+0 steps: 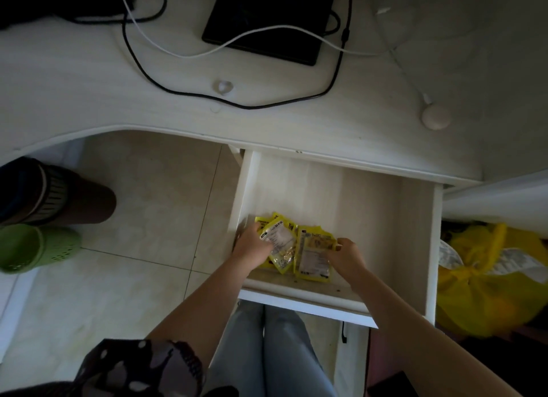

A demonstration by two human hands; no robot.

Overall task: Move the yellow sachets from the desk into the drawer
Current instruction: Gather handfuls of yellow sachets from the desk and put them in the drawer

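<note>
In the open drawer below the tabletop, a person's two bare hands rest on a cluster of yellow sachets lying near the drawer's front left corner. The left hand has its grip closed around the sachets at the left of the pile, fingers curled over their printed faces. The right hand pinches the upper right edge of the larger sachet beside it, its grip narrow on the packet. Beyond both hands the pale drawer floor runs back under the tabletop. Farther off, past the drawer, a black cable loops across the surface, a white cable crosses a dark flat tablet, and a small round white puck sits well beyond the right hand. To the right of that hand, outside the drawer, lies a yellow bag.
</note>
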